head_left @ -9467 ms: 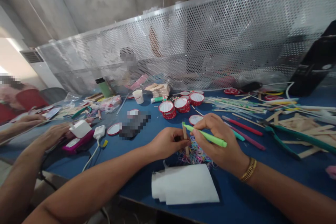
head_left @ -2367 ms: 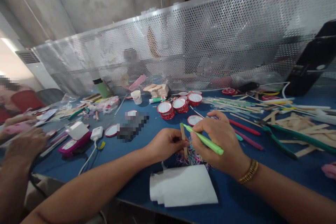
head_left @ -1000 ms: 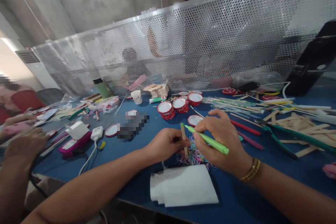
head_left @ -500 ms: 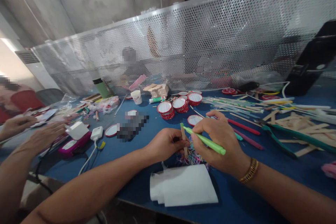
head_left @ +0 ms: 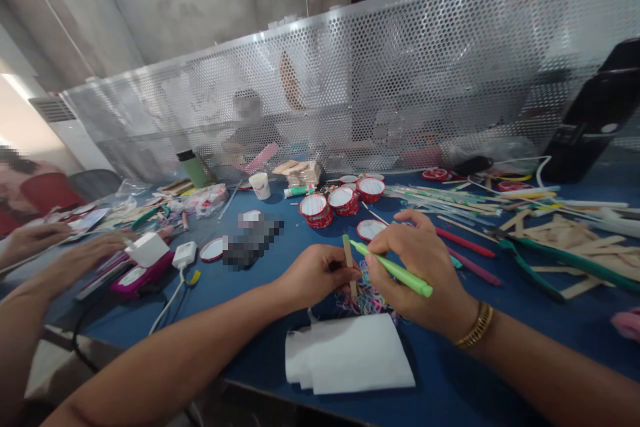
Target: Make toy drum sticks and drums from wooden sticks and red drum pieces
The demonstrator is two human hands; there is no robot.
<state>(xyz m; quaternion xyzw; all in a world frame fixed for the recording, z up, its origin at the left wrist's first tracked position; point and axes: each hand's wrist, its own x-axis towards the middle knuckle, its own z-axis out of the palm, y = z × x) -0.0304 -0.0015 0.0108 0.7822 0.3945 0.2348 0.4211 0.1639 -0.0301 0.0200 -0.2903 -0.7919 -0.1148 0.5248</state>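
Note:
In the head view my left hand pinches a flat wooden craft stick, held upright, its top end coloured green. My right hand grips a light green marker. The marker's tip points left, right beside the stick's green end; a small gap seems to part them. Beneath both hands lies a tangled pile of small colourful loops, partly hidden by my fingers. A folded white cloth or paper rests nearer to me.
Several red-and-white round tins stand ahead. Green-handled pliers and loose wooden sticks lie at the right. On the left are a white charger and a co-worker's hands. A perforated metal screen closes off the back.
The marker has shifted slightly right, its tip drawing off the stick's edge. My left hand stays almost still. At the far left, the co-worker's hands have moved a little.

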